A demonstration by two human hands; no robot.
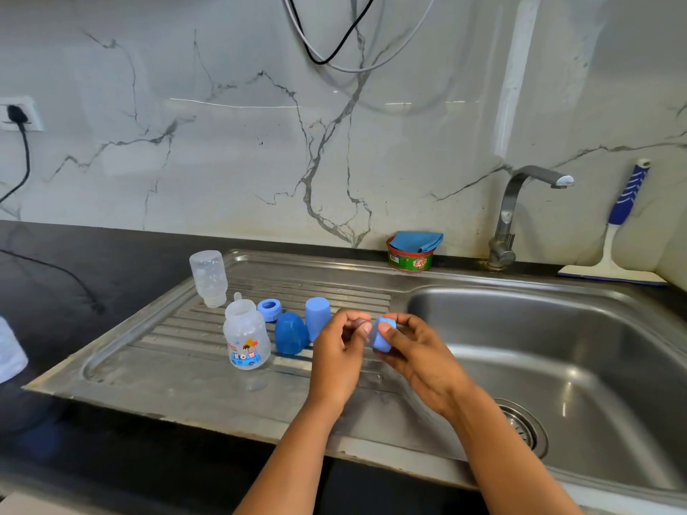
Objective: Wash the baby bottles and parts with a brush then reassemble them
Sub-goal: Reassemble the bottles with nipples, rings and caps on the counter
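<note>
Nearest, over the drainboard (148, 369) beside the sink (594, 366), the right hand (412, 353) grasps a pale blue collar ring (383, 338) in curled fingers. The left hand (338, 347) pinches what looks like a clear teat (358, 324) against it (too blurred to be sure). The ring should be light, stiff and probably slippery, so hold its outer wall. The teat is soft, best taken by its base. Farther left stand a printed bottle (247, 340), two caps and an upturned bottle (208, 278).

Bare left hand (334, 354), bare right hand (416, 353); forearms uncovered (as far as shows), nails short
</note>
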